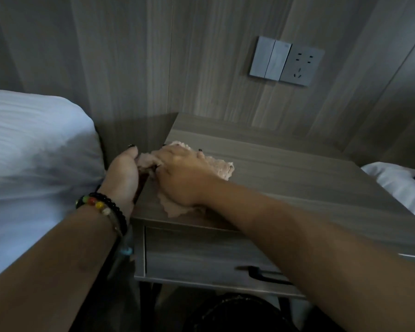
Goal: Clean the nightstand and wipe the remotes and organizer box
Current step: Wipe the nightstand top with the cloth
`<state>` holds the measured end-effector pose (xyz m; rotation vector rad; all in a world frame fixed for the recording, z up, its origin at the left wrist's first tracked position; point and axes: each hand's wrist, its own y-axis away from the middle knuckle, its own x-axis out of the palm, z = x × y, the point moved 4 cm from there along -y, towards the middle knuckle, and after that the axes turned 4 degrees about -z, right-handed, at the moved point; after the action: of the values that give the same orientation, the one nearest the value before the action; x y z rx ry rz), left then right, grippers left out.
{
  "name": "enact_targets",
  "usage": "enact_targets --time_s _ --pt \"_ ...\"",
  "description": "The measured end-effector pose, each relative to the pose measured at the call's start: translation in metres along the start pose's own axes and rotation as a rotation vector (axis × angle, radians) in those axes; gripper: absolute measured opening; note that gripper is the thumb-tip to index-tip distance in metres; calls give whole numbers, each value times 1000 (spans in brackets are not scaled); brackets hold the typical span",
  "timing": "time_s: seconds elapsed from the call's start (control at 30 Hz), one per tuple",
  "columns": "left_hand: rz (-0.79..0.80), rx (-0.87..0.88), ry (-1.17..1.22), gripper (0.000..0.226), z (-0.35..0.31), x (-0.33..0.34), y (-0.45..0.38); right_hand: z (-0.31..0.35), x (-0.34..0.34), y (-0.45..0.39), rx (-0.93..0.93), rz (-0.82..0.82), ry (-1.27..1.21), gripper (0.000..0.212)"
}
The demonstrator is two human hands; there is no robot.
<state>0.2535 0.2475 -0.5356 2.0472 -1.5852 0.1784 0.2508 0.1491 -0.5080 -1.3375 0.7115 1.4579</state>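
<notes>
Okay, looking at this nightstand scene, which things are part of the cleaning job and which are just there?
Job:
- nightstand
- cloth, under the right hand
- left hand, holding the cloth's edge at the nightstand's side

Just there:
- pillow
- wall switch
- socket
- bracelet
- drawer handle

We count two hands: the left and the right. Between them lies one cloth. There is one nightstand with one drawer and one handle. On the wall we see one switch plate and one socket. Two pillows show, one left, one right. The left wrist wears two bracelets.
</notes>
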Motion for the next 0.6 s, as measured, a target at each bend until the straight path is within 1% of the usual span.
enact_targets --time_s 0.07,0.13,0.2,0.27,0.33,0.4,0.47,0.53,0.6 --pt "-3 49 -125 38 -1 1 -7 -18 -2 -19 41 -8 -17 46" --pt "23 189 -409 38 -4 -1 -11 -33 -2 -39 85 -28 -17 47" --pt "34 383 -760 40 -6 1 -10 -46 -1 -59 128 -37 22 48" --pt "3 503 -960 41 -7 4 -7 -59 1 -80 174 -36 37 47" --pt "-5 572 -1052 44 -8 8 -5 -72 3 -101 219 -30 33 48" --pt "23 660 -1154 45 -8 12 -6 -83 5 -120 255 -27 33 47" --pt "34 733 -1205 43 -9 13 -5 -93 7 -136 284 -33 46 47" --pt "46 759 -1242 43 -8 14 -5 -102 7 -150 302 -37 59 50" --pt "34 726 -1232 44 -7 15 -8 -110 8 -160 302 -9 46 53"
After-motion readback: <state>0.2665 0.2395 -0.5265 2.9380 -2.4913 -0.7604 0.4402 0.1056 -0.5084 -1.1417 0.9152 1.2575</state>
